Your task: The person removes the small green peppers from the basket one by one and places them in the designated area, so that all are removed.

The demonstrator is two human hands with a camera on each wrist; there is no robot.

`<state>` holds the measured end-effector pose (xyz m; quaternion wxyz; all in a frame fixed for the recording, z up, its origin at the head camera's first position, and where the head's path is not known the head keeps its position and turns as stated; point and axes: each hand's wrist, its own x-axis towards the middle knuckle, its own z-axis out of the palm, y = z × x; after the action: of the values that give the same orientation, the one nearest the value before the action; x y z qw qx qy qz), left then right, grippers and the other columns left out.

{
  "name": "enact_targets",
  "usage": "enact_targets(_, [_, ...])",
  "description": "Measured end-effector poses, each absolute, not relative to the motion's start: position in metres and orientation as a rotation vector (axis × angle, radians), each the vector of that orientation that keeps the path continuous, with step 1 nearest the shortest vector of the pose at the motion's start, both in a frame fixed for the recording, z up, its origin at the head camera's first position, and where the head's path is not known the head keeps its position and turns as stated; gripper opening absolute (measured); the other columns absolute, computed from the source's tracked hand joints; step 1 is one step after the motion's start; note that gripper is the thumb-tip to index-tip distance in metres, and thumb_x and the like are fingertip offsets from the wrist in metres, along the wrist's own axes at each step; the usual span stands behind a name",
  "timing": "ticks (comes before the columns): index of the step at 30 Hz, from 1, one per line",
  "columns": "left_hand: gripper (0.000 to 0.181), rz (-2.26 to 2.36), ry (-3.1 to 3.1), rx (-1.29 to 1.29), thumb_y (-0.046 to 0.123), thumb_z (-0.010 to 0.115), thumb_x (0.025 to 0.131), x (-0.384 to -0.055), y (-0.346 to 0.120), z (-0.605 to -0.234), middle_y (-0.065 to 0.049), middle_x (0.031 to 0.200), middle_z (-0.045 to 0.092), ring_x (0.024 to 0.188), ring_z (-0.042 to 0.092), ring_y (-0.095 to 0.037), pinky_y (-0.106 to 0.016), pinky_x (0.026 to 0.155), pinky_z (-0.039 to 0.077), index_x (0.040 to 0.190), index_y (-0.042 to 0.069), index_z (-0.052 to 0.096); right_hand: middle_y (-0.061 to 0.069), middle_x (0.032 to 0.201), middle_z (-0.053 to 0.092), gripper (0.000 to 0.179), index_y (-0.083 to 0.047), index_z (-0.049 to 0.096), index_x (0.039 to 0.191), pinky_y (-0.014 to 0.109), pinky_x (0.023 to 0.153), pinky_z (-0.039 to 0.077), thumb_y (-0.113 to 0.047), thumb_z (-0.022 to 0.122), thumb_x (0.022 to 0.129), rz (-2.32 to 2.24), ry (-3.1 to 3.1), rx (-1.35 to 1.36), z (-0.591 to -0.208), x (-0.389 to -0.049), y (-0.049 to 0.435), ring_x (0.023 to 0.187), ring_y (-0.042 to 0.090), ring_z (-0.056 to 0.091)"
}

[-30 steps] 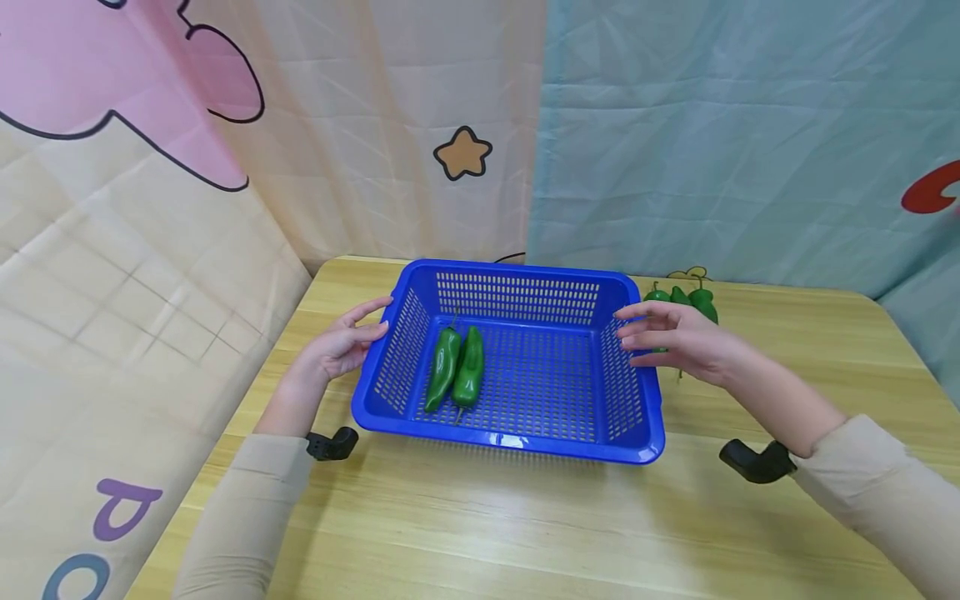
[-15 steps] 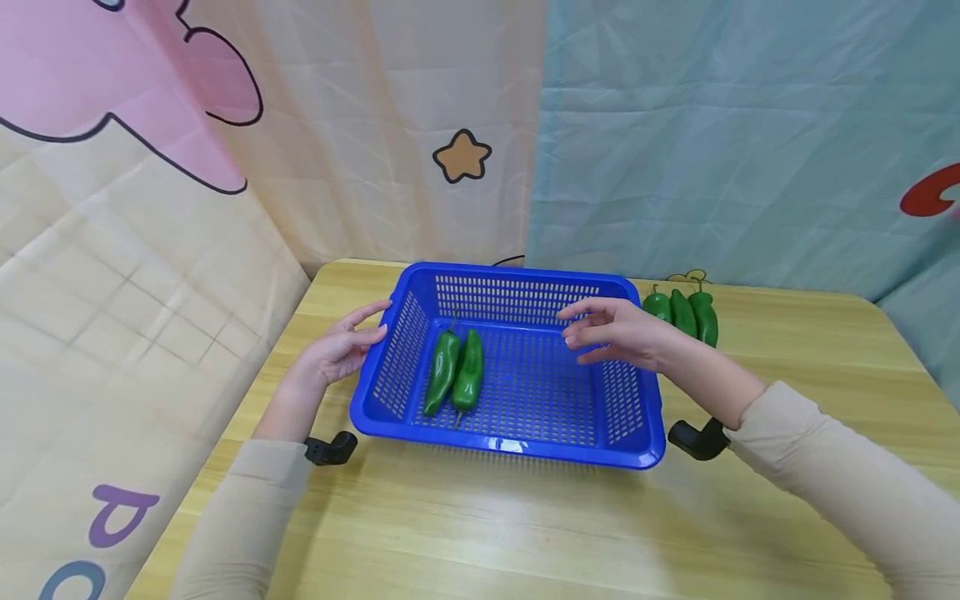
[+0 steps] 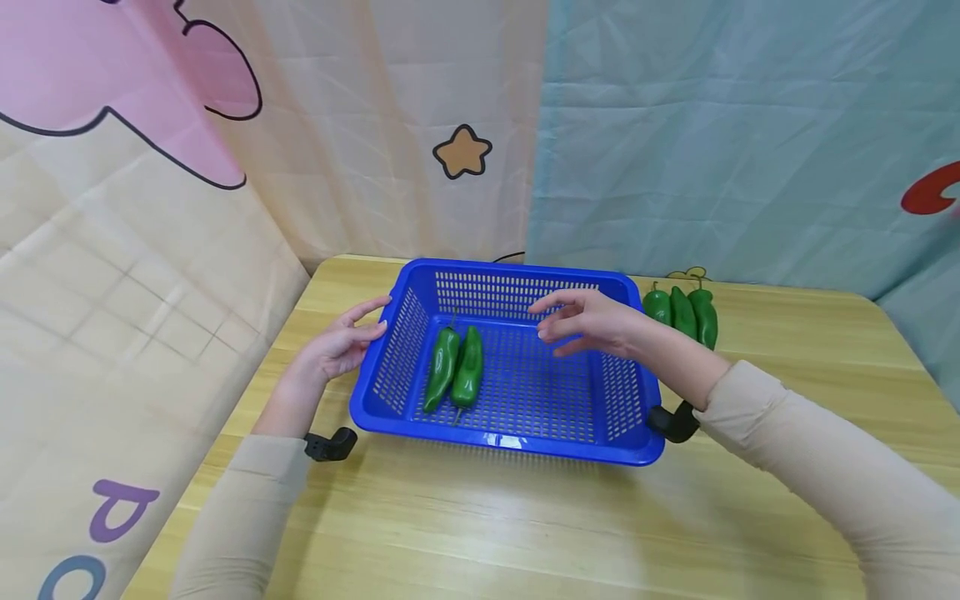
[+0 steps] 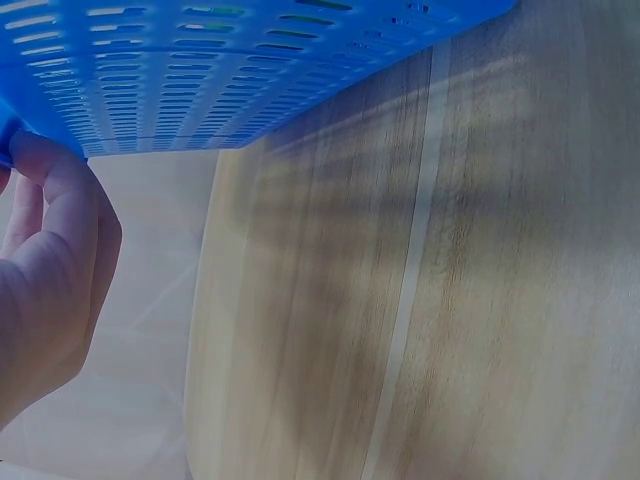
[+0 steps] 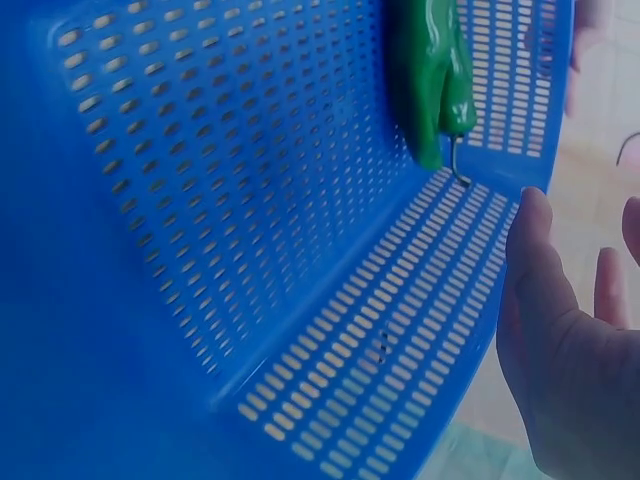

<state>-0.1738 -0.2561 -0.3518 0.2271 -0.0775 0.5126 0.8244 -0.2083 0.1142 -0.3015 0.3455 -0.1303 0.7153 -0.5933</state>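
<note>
- Blue plastic basket (image 3: 450, 434) stands on the worktop (image 3: 480, 533) with two green peppers (image 3: 467, 371) lying side by side inside, toward its left wall.
- Three more peppers (image 3: 683, 313) lie on the worktop, just beside the basket's far right corner.
- The left hand (image 3: 345, 343) grips the left rim, seemingly to steady it.
- The right hand (image 3: 592, 323) hangs over the basket's right half, released, its fingers bent and parted, apart from every pepper.
- The step in hand looks like a reach toward the inner pair; whether peppers are being added or taken out, I cannot tell.
- If so, the next move calls for lowering the right hand leftward and closing it around one pepper.
</note>
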Motion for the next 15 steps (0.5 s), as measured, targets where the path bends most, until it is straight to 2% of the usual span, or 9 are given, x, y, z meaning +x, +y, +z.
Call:
enact_targets(4, [0.041, 2.274, 1.412, -0.222, 0.0, 0.046, 0.096, -0.174, -0.256, -0.352, -0.007, 0.093, 0.067, 0.076, 0.067, -0.018, -0.029, 0.066, 0.057, 0.13, 0.019, 0.038, 0.007, 0.098, 0.061, 0.044, 0.004, 0.045, 0.13, 0.052, 0.088, 0.048, 0.0, 0.059, 0.088, -1.534, 1.839, -0.353, -0.304, -0.21, 0.104, 0.091, 0.02, 0.06])
enact_targets(15, [0.047, 2.276, 1.399, -0.242, -0.001, 0.047, 0.095, -0.175, -0.256, -0.351, -0.008, 0.095, 0.067, 0.078, 0.067, -0.019, -0.029, 0.068, 0.057, 0.137, 0.018, 0.033, 0.007, 0.09, 0.059, 0.045, 0.005, 0.043, 0.131, 0.051, 0.087, 0.049, 0.003, 0.056, 0.089, -1.542, 1.803, -0.324, -0.316, -0.216, 0.076, 0.084, 0.018, 0.059])
